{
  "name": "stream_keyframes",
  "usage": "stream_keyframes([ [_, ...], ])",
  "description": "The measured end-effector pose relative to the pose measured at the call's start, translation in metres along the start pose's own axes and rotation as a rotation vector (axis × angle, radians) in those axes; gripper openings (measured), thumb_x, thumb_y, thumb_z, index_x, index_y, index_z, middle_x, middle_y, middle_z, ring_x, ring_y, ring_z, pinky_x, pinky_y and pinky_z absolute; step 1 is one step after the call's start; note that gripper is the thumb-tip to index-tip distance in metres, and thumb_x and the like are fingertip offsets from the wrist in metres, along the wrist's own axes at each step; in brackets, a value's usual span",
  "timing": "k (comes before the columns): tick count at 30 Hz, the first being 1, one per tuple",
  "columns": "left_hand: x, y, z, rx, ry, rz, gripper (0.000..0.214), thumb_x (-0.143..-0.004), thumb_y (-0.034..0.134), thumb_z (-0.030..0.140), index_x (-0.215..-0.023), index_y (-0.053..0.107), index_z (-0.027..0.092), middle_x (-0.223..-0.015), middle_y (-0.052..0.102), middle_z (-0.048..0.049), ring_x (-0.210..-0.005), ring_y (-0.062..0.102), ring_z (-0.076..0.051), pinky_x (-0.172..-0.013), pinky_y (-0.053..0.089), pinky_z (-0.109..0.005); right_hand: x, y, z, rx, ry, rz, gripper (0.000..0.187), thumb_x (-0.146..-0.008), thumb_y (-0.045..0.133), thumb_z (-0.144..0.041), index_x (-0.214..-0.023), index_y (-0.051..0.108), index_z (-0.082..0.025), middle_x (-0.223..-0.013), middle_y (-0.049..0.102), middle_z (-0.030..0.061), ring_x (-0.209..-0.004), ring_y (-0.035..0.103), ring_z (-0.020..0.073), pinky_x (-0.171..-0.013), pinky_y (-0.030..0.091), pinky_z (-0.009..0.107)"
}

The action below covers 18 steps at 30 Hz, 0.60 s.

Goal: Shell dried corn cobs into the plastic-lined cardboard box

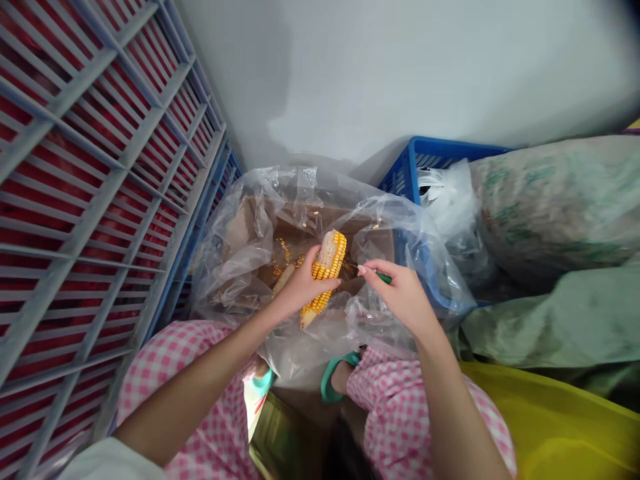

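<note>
Corn cob [326,267] held out at dead centre, right over a plastic bag [220,280], and it's a part-stripped one: golden kernels in tight rows down the sides, with a pale bare patch [329,248] at the 12 o'clock end! Left hand [300,285] has it wrapped around the middle, fingers curled firmly over the kernels. In from 3 o'clock comes the right hand [403,298], nearly closed, pinching a green-handled tool [384,277], with its thin metal tip [350,266] aimed at the cob. Tip and kernels are very close, but contact can't be told from here.

Below the cob, loose kernels [283,250] are scattered over brown cardboard [245,223] inside the crinkly, see-through bag. Pink checked trousers [170,373] fill 7 o'clock, and a teal sandal [333,377] pokes in at 6. Out at 9 o'clock stands a grey slatted crate [100,200] packed with something red, while a blue crate [435,155] sits at 1 o'clock against a smooth, pale wall [400,73]. Stuffed, dusty sacks [555,207] bulge at 2 o'clock, above a green sheet [545,320], and a glossy yellow tub [555,427] closes off 4 o'clock.
</note>
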<state>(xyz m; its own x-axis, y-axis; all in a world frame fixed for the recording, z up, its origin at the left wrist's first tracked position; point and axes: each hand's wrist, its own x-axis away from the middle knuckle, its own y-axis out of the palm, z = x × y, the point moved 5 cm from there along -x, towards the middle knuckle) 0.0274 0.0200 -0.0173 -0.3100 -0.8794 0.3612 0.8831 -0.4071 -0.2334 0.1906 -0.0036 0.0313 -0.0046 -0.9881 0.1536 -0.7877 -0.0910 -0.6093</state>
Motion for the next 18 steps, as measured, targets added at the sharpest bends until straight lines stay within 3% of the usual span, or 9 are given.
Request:
stream_keyframes([
  [4, 0.000, 0.009, -0.009, -0.276, 0.044, 0.038, 0.069, -0.061, 0.063, 0.029, -0.125, 0.036, 0.024, -0.107, 0.057, -0.0048, -0.093, 0.056, -0.022, -0.082, 0.041, -0.032, -0.001, 0.003, 0.012, 0.143, 0.048, -0.125, 0.028, -0.079, 0.044, -0.035, -0.072, 0.065, -0.018, -0.065, 0.064, -0.0006, -0.058, 0.053, 0.0128, -0.059, 0.036, 0.023],
  [7, -0.001, 0.013, -0.015, -0.375, 0.025, 0.056, 0.067, -0.061, 0.062, 0.027, -0.124, 0.037, 0.025, -0.101, 0.060, -0.0047, -0.087, 0.057, -0.022, -0.076, 0.041, -0.030, -0.005, 0.011, 0.022, 0.114, 0.081, -0.147, 0.029, -0.079, 0.043, -0.033, -0.069, 0.065, -0.017, -0.065, 0.064, 0.0006, -0.060, 0.054, 0.0136, -0.060, 0.036, 0.023],
  [13, -0.005, 0.006, -0.023, -0.521, -0.093, 0.067, 0.061, -0.064, 0.059, 0.036, -0.119, 0.037, 0.024, -0.085, 0.061, -0.0032, -0.070, 0.058, -0.021, -0.059, 0.039, -0.026, -0.011, 0.039, 0.024, 0.109, 0.076, -0.034, 0.034, -0.082, 0.040, -0.036, -0.071, 0.066, -0.017, -0.071, 0.067, 0.0035, -0.064, 0.057, 0.0144, -0.061, 0.036, 0.022],
  [18, -0.007, 0.008, -0.033, -0.495, -0.114, 0.086, 0.053, -0.066, 0.057, 0.032, -0.115, 0.040, 0.022, -0.088, 0.062, -0.0053, -0.072, 0.058, -0.020, -0.059, 0.038, -0.026, -0.002, 0.059, 0.020, 0.266, 0.185, 0.081, 0.037, -0.086, 0.033, -0.034, -0.082, 0.066, -0.017, -0.076, 0.068, 0.0087, -0.062, 0.059, 0.0163, -0.057, 0.035, 0.023],
])
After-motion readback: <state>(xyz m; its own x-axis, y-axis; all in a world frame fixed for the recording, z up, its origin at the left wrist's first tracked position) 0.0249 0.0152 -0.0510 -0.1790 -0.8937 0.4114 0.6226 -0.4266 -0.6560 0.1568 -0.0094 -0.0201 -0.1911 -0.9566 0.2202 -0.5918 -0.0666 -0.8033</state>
